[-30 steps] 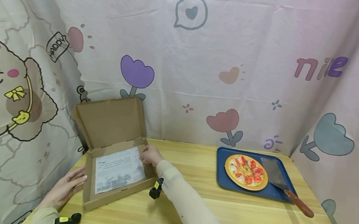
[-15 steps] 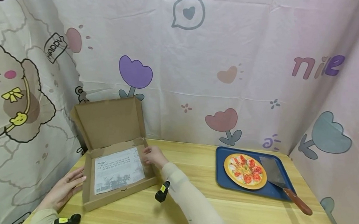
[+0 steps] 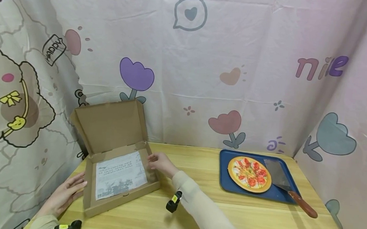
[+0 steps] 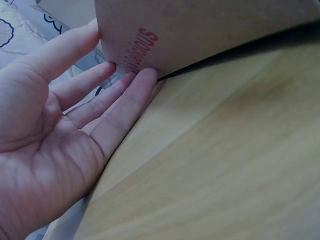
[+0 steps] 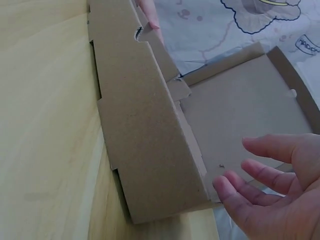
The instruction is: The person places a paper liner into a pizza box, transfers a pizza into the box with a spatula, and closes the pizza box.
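An opened cardboard pizza box [image 3: 123, 199] sits at the table's left, its lid [image 3: 111, 127] raised against the curtain. Inside, a printed sheet of paper [image 3: 121, 175] lies flat on the bottom. My left hand [image 3: 63, 196] touches the box's left side with extended fingers; in the left wrist view, the fingertips meet a wall printed in red letters. Beside the right wall is my right hand [image 3: 163, 164], its fingers loosely bent. The right wrist view shows this hand [image 5: 280, 190] holding nothing, close to the box's corner; contact is hard to tell.
On the right of the wooden table [image 3: 194, 195], a blue tray [image 3: 224, 187] carries a round pizza [image 3: 250, 174]. A spatula [image 3: 277, 176] lies on the tray too, its brown wooden handle [image 3: 304, 205] jutting past the front edge. Patterned curtains [image 3: 186, 76] surround the table.
My right hand has drawn back to the right, from over the paper's edge to beside the box's right wall. The left hand and the box stay in place; the view shifts slightly.
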Motion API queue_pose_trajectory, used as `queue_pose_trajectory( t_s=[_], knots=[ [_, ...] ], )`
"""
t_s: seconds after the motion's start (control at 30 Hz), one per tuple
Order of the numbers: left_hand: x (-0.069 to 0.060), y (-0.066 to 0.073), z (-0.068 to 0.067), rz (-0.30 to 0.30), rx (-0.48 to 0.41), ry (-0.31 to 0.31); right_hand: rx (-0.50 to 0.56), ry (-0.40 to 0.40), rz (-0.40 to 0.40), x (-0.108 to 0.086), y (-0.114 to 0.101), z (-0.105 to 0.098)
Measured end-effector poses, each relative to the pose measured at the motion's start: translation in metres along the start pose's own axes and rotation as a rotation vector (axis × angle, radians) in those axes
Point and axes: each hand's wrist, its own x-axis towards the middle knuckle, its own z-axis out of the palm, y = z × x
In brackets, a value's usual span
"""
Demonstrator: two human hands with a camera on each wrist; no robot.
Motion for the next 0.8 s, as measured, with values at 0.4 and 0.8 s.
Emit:
queue_pose_trajectory(
  t_s=[0.4,0.8],
  knots=[
    [0.002,-0.001,-0.003,-0.008,0.021,-0.024,0.045,-0.035,-0.041,-0.020,0.009,-0.017],
    [0.001,-0.003,-0.011,0.045,-0.037,-0.074,0.091,-0.014,-0.069,-0.043,0.012,-0.047]
  ],
)
